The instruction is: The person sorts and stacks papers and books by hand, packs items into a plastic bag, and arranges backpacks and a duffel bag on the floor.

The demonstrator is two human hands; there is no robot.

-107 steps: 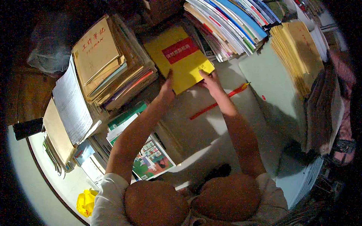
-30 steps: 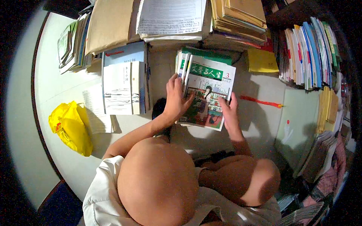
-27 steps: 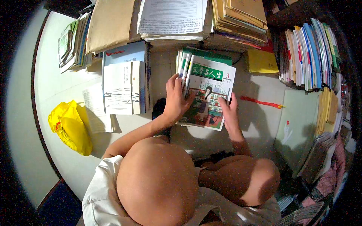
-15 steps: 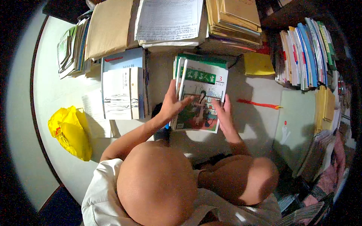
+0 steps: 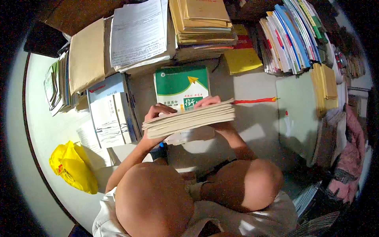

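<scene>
gripping a thick bundle of booklets from both ends, two bare hands hold it across the lower part of a green-and-white book, with the page edges facing the wearer. the left hand has its fingers bent over the bundle's left end; the right hand has its fingers curled over the upper side, towards the right end. both hands are closed around the bundle, thumbs hidden. whether the bundle touches the green-and-white book beneath cannot be told.

the green-and-white book lies flat on a pale surface, a yellow paper plane printed on its cover. left of it is a blue-topped book with a white book on top; farther left and nearer the wearer sits a crumpled yellow plastic bag. beyond it stand a pile of brown envelopes and handwritten sheets. right of it are a yellow book with a red band, a thin red strip and, farther right, a pale green folder.
</scene>
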